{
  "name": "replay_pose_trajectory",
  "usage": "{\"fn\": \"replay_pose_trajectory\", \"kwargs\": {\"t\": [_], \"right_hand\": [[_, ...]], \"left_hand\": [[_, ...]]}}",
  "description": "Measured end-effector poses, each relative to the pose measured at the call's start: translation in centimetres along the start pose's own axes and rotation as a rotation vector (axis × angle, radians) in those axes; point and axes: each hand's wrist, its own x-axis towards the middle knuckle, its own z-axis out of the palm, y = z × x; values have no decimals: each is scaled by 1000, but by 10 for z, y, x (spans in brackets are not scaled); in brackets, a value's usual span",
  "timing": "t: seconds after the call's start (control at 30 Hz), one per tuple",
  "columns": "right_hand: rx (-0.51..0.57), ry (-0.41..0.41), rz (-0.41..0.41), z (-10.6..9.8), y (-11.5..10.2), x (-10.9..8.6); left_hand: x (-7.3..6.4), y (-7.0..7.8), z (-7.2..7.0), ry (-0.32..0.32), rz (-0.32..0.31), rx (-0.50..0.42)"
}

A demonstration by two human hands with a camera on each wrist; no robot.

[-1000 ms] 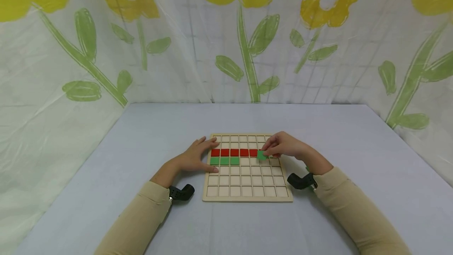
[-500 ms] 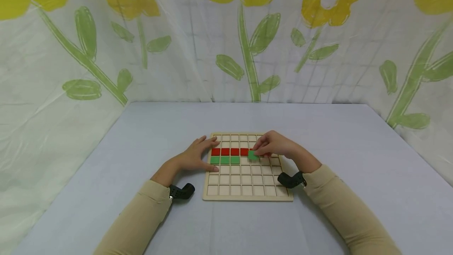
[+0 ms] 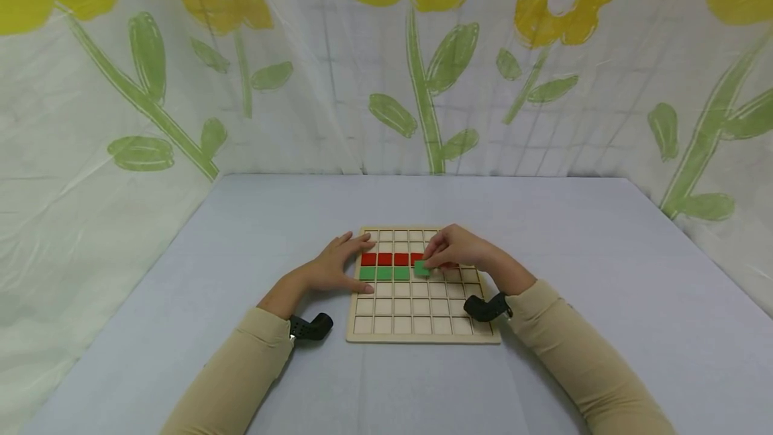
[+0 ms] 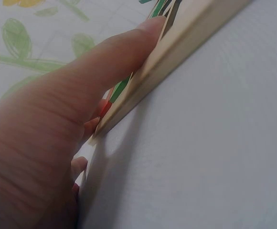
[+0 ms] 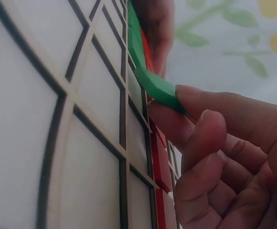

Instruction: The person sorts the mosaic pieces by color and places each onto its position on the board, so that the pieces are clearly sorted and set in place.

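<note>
My right hand point(image 3: 461, 247) pinches a green square tile point(image 3: 421, 268) between thumb and fingers. In the right wrist view this tile point(image 5: 158, 89) is tilted, its far edge low over the cell beside the placed green ones. Below the hand lies a wooden grid board point(image 3: 423, 339). Red tiles point(image 3: 384, 259) fill a row of it, partly hidden by my right hand. In the row nearer me, three green tiles point(image 3: 384, 273) sit at the left end. My left hand point(image 3: 335, 266) rests at the board's left edge, fingers spread, its thumb point(image 4: 114, 59) on the rim.
The board lies on a white-covered table point(image 3: 290, 381). A white curtain point(image 3: 338, 86) with painted flowers hangs behind it. Each wrist wears a black camera mount, the left mount point(image 3: 311, 327) above the table and the right mount point(image 3: 485, 309) over the board's right side.
My right hand has moved left across the board with the green tile, from the row's right part to beside the three green tiles. My left hand has stayed in place.
</note>
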Motion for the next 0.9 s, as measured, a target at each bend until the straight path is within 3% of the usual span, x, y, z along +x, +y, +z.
{"fn": "replay_pose_trajectory", "kwargs": {"t": [0.47, 0.9], "right_hand": [[-9, -6, -21, 7, 2, 4], [-93, 5, -70, 10, -3, 3]], "left_hand": [[0, 0, 1, -2, -3, -9], [0, 0, 0, 0, 4, -3]]}}
